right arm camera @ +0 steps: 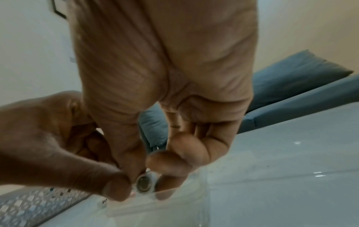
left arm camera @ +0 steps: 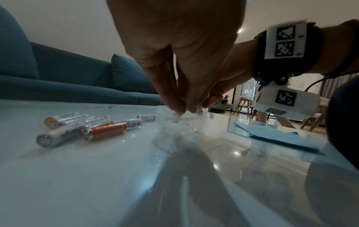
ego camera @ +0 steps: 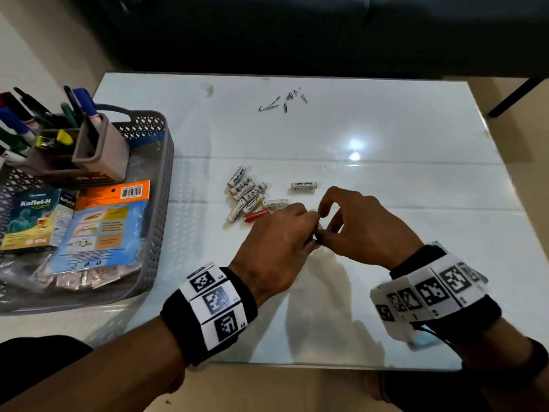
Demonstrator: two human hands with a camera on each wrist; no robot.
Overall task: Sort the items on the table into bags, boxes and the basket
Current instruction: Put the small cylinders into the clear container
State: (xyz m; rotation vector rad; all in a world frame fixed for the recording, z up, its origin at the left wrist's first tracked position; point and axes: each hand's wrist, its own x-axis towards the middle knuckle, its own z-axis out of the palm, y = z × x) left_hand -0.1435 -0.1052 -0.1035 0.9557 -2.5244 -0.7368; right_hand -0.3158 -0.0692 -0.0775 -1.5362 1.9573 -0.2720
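Note:
Both hands meet near the middle of the white table. My left hand pinches the rim of a small clear plastic bag that stands on the table. My right hand pinches a white battery end-on, right over the bag's mouth. Just left of the hands lies a pile of several white batteries with one red battery. A single white battery lies apart, beyond the hands.
A grey plastic basket stands at the table's left edge. It holds a pen holder with markers, a Koflet-H box and an orange and blue packet. A dark sofa runs behind the table.

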